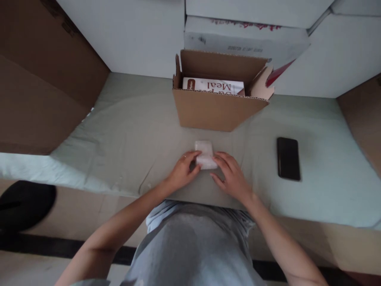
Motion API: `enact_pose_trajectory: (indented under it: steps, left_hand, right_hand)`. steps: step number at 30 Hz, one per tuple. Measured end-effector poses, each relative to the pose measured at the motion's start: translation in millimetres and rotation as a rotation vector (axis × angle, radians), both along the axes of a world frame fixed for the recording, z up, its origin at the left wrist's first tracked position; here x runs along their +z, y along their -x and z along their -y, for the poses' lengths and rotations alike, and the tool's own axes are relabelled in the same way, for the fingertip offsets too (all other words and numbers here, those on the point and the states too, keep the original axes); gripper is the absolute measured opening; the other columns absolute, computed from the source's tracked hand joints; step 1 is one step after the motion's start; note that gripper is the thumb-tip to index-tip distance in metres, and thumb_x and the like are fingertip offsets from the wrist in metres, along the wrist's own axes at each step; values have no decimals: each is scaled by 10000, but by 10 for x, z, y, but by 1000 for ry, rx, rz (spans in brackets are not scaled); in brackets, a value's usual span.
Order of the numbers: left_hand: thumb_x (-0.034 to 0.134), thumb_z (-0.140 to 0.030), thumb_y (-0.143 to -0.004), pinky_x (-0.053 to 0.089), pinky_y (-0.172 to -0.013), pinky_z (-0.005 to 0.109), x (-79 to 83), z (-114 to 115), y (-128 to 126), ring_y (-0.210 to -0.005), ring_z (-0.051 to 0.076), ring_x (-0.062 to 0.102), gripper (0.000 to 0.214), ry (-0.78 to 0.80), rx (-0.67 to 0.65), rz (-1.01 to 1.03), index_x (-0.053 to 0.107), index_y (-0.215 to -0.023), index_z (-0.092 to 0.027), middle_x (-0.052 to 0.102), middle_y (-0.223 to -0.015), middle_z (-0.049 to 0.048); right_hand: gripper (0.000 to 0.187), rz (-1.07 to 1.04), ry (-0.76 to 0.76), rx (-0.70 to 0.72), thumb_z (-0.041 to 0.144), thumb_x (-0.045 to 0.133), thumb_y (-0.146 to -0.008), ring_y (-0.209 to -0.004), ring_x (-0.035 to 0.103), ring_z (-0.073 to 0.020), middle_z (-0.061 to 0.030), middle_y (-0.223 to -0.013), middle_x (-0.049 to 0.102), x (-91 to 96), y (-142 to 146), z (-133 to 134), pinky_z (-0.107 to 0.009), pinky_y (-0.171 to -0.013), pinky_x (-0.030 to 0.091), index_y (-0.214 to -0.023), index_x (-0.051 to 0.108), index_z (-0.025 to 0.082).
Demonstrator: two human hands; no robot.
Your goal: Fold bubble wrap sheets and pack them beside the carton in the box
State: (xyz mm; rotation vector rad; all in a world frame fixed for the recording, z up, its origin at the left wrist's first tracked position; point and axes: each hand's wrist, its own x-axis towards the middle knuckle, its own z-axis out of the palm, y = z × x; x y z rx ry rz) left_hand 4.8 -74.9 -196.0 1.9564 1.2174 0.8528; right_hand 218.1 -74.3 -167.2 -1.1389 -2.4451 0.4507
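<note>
A small white packet (pixel 204 150), folded or wrapped, lies on the pale green cloth in front of me. My left hand (pixel 184 171) grips its left edge, with index finger and thumb resting on it. From the other side, my right hand (pixel 232 174) touches the packet's right edge with its fingertips. The right thumb is held apart from the fingers, below the packet's corner. Just beyond the packet stands an open cardboard box (pixel 214 109), and inside it is a white carton (pixel 214 85) printed "Meal".
On the right of the cloth-covered surface (pixel 253 139) lies a black phone-like object (pixel 288 159). A big brown carton (pixel 44 91) stands at left, another brown carton (pixel 363 115) at far right. White boxes (pixel 137 35) line the back. A dark round object (pixel 26 206) is at lower left.
</note>
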Motion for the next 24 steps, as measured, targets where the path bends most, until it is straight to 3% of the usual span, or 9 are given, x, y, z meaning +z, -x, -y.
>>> enact_pose_trajectory:
  steps: [4,8,11,16,19,21,24]
  left_hand:
    - [514,-267,-847,501,-753,306,108,-98,-111,-777,164,610,431,200,214,60,470,-1252,-129,645,-910,73]
    - [538,-251,-815,450,-594,233,221,-270,-195,-596,123,559,342,362,351,32,565,-1133,-127,585,-661,-7]
    - [553,-240,-800,432,-568,222,244,-407,-209,-588,121,561,307,430,374,1,605,-1082,-130,595,-639,-4]
    - [564,-274,-811,438,-572,232,279,-552,-142,-614,143,599,334,460,334,-72,627,-1100,-119,654,-693,36]
    - [536,-307,-839,448,-619,246,359,-509,-49,-667,156,621,339,319,374,-123,623,-1116,-130,685,-752,55]
    - [498,-333,-861,449,-636,258,398,-441,19,-681,161,622,295,245,421,-158,652,-1018,-137,693,-768,64]
    - [418,-456,-891,457,-589,268,367,-363,52,-609,162,618,413,473,355,-79,652,-760,-142,677,-693,70]
  right_hand:
    - [484,-116,-121,-24,216,510,-871,-1226,465,-272,-123,-1293,508,-81,-4,36,-500,-989,433,-1341,400,247]
    - [479,-6,-132,-3,202,500,-878,-1296,398,-275,-117,-1343,496,-150,73,-16,-494,-1030,397,-1348,414,227]
    - [489,56,-86,-37,214,483,-886,-1320,370,-289,-113,-1393,460,-192,136,-108,-531,-1045,360,-1368,400,221]
    - [439,108,-78,-49,178,464,-877,-1255,438,-292,-120,-1313,527,-198,210,-250,-545,-1058,322,-1316,458,191]
    - [425,118,-89,-57,173,488,-847,-1196,482,-301,-139,-1255,561,-161,215,-336,-536,-1042,337,-1271,488,154]
    - [436,96,-68,-61,182,504,-827,-1158,504,-302,-139,-1227,574,-143,199,-403,-528,-1015,368,-1262,488,157]
    - [461,45,-20,-56,193,514,-807,-1144,501,-299,-134,-1213,569,-154,184,-484,-515,-989,402,-1266,474,173]
